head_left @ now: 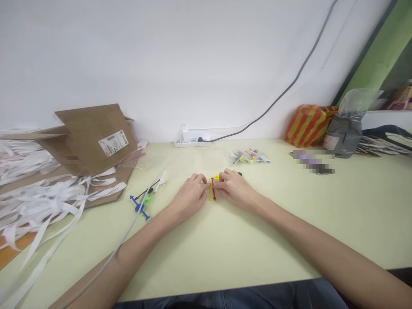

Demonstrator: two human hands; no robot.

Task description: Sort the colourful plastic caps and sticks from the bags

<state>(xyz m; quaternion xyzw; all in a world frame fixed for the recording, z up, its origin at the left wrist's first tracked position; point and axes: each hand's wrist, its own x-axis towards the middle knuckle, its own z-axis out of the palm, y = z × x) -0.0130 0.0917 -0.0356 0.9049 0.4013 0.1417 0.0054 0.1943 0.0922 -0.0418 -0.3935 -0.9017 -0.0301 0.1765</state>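
Observation:
My left hand [192, 194] is closed, its thumb and forefinger pinching at a thin yellow plastic arrow [210, 195]. Close beside that, a red plastic arrow [214, 194] stands almost parallel, and the fingertips of my right hand [236, 188] are closed at it. Behind the fingers shows a yellow round-ended piece [216, 177], partly hidden. A small black tip [240, 174] peeks out past my right knuckles. Left of my left hand lie several loose arrows, among them a blue arrow [139, 207], a black arrow [146, 191] and a bright green one [147, 198].
A clear bag of coloured arrows [251, 156] lies behind my right hand. At left are an open cardboard box [93, 133] and tangled white strips [58, 193]. A power strip [192, 144] sits by the wall; a pale cable [128, 229] crosses over my left forearm.

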